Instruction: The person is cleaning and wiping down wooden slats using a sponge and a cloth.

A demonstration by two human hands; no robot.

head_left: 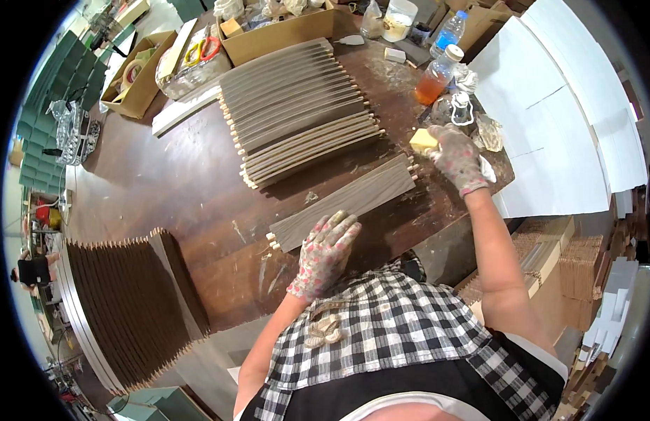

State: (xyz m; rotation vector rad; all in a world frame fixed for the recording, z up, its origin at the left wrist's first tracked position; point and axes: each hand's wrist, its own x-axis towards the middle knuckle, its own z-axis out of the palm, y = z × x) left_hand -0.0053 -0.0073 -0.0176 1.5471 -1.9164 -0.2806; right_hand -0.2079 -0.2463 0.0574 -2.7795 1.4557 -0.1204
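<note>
A grey-brown wooden slat with pale dowel pegs at both ends lies aslant on the table before me. Over its near left part my left hand, in a flowered work glove, rests with outstretched fingers. To the right of the slat, my gloved right hand grips a yellow sponge at the table's right side. Just beyond the slat is a row of similar pegged slats, laid close together. Beside my right hand are a crumpled rag and a dark container with a white handle.
A bottle of orange liquid and a blue-capped water bottle stand at the far right. More slats are stacked at the left. Cardboard boxes and red and yellow scissors sit at the back. White boards lean at the right.
</note>
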